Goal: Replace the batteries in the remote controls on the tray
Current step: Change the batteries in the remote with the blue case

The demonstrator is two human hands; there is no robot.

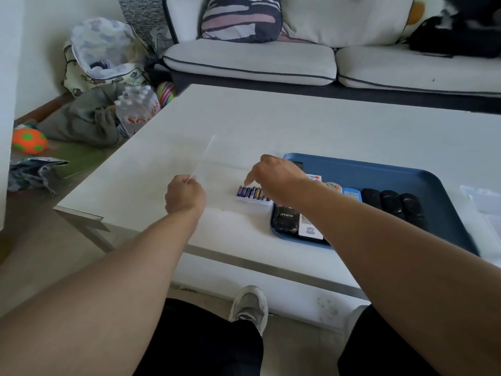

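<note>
- Our right forearm crosses the near left part of the blue tray (379,169), hiding much of the remote controls (390,204) beneath it; we cannot count them exactly.
- The clear lid (203,156) is nearly invisible against the white table (325,126); only its pale edge shows, tilted up and away from our left hand (184,195).
- The fingers of our left hand are curled, pinching the lid's near edge.
- Our right hand (276,175) hovers over the batteries (252,192), index finger pointing down at the row; the other fingers are curled under, and we cannot tell whether the fingertip touches a battery.
- The batteries stand upright, side by side, in a clear box (252,206) just beside the tray's left edge; the row runs left to right.
- The remotes lie flat in a row across the tray, long axes running towards and away from us; three black ones sit to the right, lighter ones in the middle.
- Beyond the table is a pale sofa (249,61) with a striped cushion (241,17).
- On the floor to the left lie an orange ball (29,141), a pack of water bottles (137,109) and bags (103,52).
</note>
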